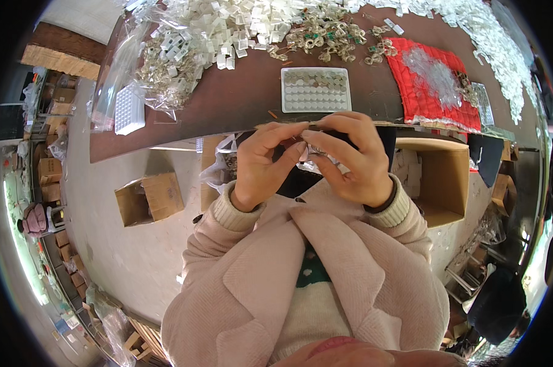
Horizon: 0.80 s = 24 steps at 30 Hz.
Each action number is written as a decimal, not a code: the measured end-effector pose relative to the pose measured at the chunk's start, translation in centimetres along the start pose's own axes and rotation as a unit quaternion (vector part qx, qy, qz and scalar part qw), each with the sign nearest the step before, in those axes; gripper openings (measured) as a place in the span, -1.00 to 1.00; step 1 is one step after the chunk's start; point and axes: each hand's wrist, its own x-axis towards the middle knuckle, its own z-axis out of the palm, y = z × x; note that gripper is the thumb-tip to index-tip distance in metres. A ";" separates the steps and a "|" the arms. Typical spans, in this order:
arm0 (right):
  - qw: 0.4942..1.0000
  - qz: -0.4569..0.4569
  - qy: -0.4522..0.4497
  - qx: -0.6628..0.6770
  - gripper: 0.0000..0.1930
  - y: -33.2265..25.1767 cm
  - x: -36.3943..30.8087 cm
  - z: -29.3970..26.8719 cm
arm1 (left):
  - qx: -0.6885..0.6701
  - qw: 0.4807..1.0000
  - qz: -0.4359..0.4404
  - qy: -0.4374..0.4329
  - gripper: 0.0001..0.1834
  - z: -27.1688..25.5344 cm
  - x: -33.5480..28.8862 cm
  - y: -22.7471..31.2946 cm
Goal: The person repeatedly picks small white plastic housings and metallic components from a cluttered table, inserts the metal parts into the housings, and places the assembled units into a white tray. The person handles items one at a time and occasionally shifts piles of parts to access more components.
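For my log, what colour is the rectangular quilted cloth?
The quilted cloth is bright red; head view shows it.

Across the tabletop [227,92], left to right — no readable lettering; over to the cardboard box [165,196] at left — nothing legible there either.

Bright light reached the fingers [281,133], yet the small piece [311,150] between them was too fine to make out. Beyond them to the right, white pieces [500,55] glared, nearly washed out; far to their left, a light strip [22,244] burned white. Around them the fisheye curved the table's [246,92] edge, its rim fading black.
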 end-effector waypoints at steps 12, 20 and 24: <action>0.998 -0.041 -0.037 0.001 -0.63 0.9 -0.7 1.4 | 0.152 0.986 0.052 -0.041 -0.57 -0.2 -0.4 1.2; 0.998 0.017 -0.058 0.032 -0.72 1.3 -1.2 1.9 | 0.179 0.981 0.048 -0.053 -0.57 -0.5 0.2 1.0; 0.996 0.058 -0.043 0.043 -0.73 1.8 -1.3 2.0 | 0.193 0.979 0.035 -0.059 -0.58 -1.0 1.2 0.9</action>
